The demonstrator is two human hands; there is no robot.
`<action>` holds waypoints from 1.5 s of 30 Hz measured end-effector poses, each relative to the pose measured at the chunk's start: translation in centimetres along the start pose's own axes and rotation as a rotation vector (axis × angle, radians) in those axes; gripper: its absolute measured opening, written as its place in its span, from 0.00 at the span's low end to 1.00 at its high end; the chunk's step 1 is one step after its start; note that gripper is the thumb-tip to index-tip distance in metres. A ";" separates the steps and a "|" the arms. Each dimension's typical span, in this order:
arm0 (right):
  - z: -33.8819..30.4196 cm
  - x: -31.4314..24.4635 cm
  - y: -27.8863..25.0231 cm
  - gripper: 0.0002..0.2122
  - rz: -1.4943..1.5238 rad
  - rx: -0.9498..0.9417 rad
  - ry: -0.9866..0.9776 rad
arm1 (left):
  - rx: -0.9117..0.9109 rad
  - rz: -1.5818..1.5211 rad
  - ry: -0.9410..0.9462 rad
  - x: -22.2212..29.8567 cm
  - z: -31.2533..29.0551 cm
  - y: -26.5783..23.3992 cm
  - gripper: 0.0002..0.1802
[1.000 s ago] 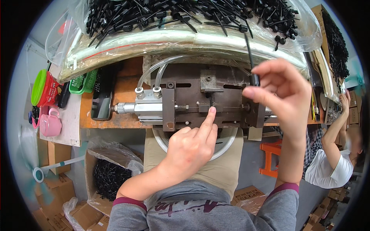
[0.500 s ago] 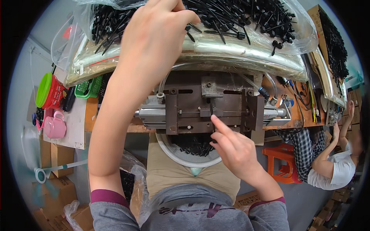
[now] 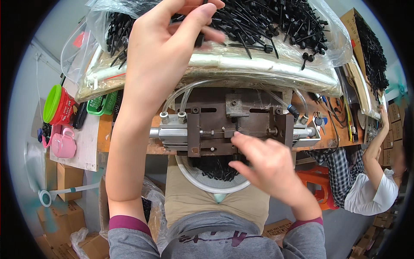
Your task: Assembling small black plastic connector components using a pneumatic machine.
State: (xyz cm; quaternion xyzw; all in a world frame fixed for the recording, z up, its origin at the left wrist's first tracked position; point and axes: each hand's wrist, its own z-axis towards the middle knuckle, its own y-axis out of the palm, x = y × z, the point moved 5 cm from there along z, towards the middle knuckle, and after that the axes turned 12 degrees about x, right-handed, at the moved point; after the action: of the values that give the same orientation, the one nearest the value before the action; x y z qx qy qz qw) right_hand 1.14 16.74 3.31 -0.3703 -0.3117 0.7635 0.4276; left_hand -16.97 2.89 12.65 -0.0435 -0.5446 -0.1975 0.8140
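My left hand [image 3: 166,49] is raised over the heap of black cable-tie-like plastic parts [image 3: 243,26] at the far side. Its thumb and fingers pinch a black part, mostly hidden by the fingers. My right hand [image 3: 269,166] is at the brown metal fixture [image 3: 211,108], slightly blurred. The index finger reaches to a small block at the fixture's middle, by a narrow black part [image 3: 236,124]; the thumb is spread apart below. I see nothing held in that hand. A white basket [image 3: 202,185] with black pieces sits under the fixture's near edge.
Silver cylinders [image 3: 173,133] with clear air hoses flank the fixture. Left of it are a pink cup [image 3: 64,144], a red tub [image 3: 61,108] and a green basket [image 3: 102,105]. A co-worker [image 3: 368,190] sits at right near an orange stool [image 3: 317,181].
My left hand has lifted and turned, showing a black part in its fingers. My right hand has opened, its thumb moving away from the index finger. The view has shifted slightly.
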 end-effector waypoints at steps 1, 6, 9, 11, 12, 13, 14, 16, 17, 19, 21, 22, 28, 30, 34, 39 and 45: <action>1.1 0.8 -0.7 0.20 0.054 0.037 0.022 | -0.089 -0.163 -0.111 0.4 -0.9 0.0 0.10; 8.9 6.3 -4.2 0.12 0.101 0.430 0.149 | -0.120 -0.457 -0.329 -0.4 -5.9 0.8 0.35; 15.2 8.6 -4.6 0.15 -0.103 0.565 -0.030 | -0.137 -0.416 -0.443 -0.7 -9.2 1.5 0.42; 18.6 10.8 -3.2 0.21 -0.186 0.392 0.081 | -0.077 -0.305 -0.391 -0.8 -10.9 1.7 0.40; 20.4 11.3 -2.4 0.23 -0.168 0.357 0.093 | -0.072 -0.171 -0.300 -0.7 -11.3 1.6 0.37; 21.4 11.6 -1.7 0.25 -0.150 0.323 0.106 | -0.044 -0.160 -0.271 -0.9 -11.9 1.6 0.34; 21.7 11.9 -1.4 0.26 -0.210 0.311 0.129 | -0.079 -0.106 -0.236 -1.0 -12.3 1.5 0.32; 22.4 12.3 -1.2 0.26 -0.330 0.280 0.172 | -0.113 -0.076 -0.245 -1.7 -13.4 1.2 0.28; 22.7 13.0 -1.0 0.26 -0.272 0.154 0.240 | -0.109 -0.133 -0.284 -2.1 -14.0 1.1 0.26; 23.2 14.4 -1.3 0.26 -0.153 -0.097 0.372 | -0.168 -0.012 -0.140 -3.1 -14.6 1.1 0.23; 23.3 15.0 -1.8 0.24 -0.154 -0.125 0.316 | -0.172 0.147 -0.059 -4.1 -15.7 1.4 0.20; 23.0 15.0 -1.9 0.21 -0.183 -0.056 0.229 | -0.165 0.228 0.005 -4.6 -16.2 1.6 0.19; 20.2 14.5 -3.6 0.12 -0.269 -0.001 0.085 | -0.157 0.765 0.386 -6.6 -18.6 3.5 0.15; 19.2 14.2 -4.0 0.10 -0.245 -0.024 0.134 | -0.169 0.856 0.438 -7.2 -18.9 4.3 0.15; 17.9 14.0 -4.8 0.08 -0.052 0.058 0.171 | -0.174 0.967 0.519 -7.7 -18.8 5.0 0.15; 17.5 17.0 -6.4 0.11 0.300 0.127 0.342 | -0.214 0.957 0.474 -7.9 -18.1 4.8 0.15; 16.8 20.7 -8.0 0.13 0.549 0.198 0.473 | -0.222 0.923 0.523 -7.8 -18.0 4.7 0.13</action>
State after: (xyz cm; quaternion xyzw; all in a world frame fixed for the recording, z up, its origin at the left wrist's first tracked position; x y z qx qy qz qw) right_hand -16.94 35.86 12.40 -0.5631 -0.0183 0.7694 0.3011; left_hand -2.14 4.17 -0.97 -0.3133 -0.2241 0.1201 0.9150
